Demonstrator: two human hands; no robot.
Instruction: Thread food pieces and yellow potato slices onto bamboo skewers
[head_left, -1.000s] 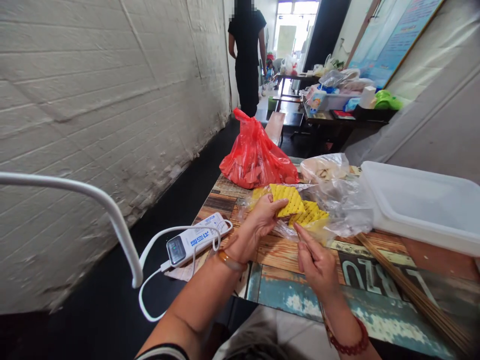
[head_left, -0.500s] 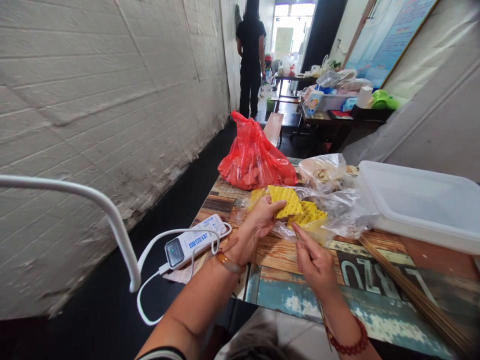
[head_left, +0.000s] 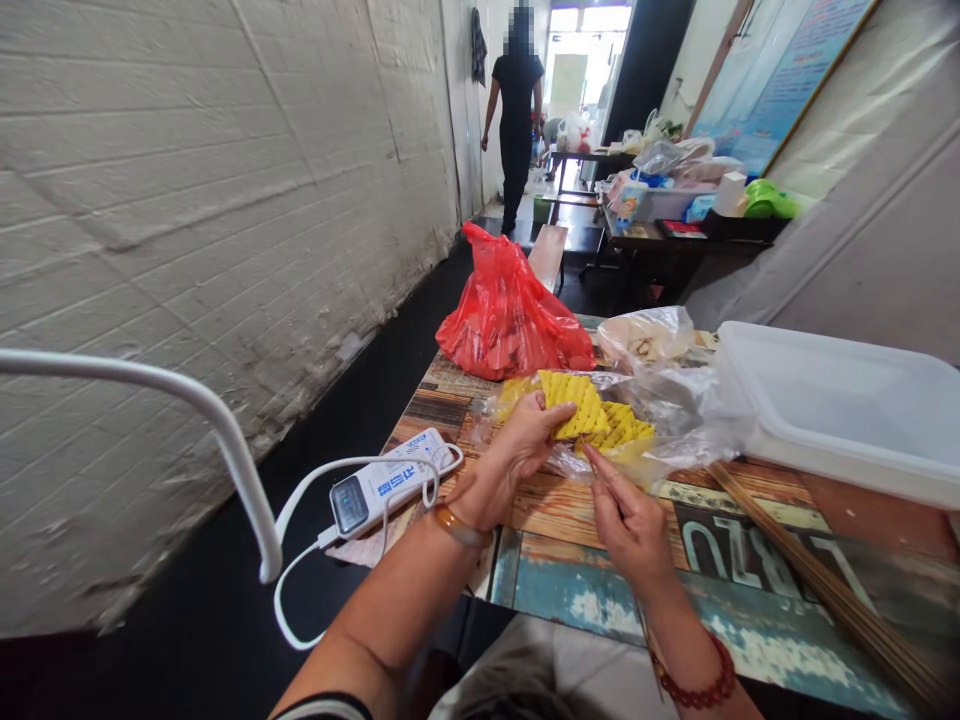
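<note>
My left hand (head_left: 529, 440) is closed on a yellow tofu slab (head_left: 574, 405), its surface scored in a criss-cross pattern, with the thumb on top. My right hand (head_left: 630, 515) is closed around a thin bamboo skewer (head_left: 646, 640); its rear end shows below the wrist. The skewer's front end meets the near edge of the held slab, but I cannot tell how far it goes in. Beneath and right of that slab, more yellow scored tofu (head_left: 626, 425) lies on a clear plastic bag (head_left: 675, 440).
A red plastic bag (head_left: 510, 310) stands at the table's far edge, beside a clear bag of pale food (head_left: 645, 338). A white tub (head_left: 840, 400) and a bundle of skewers (head_left: 817, 580) lie right. A power bank (head_left: 386, 485) with white cable sits left. Beyond, a person (head_left: 517, 110) stands.
The person in the background has shifted a little to the right, arms now hanging apart from the body. My hands and the tofu have barely moved.
</note>
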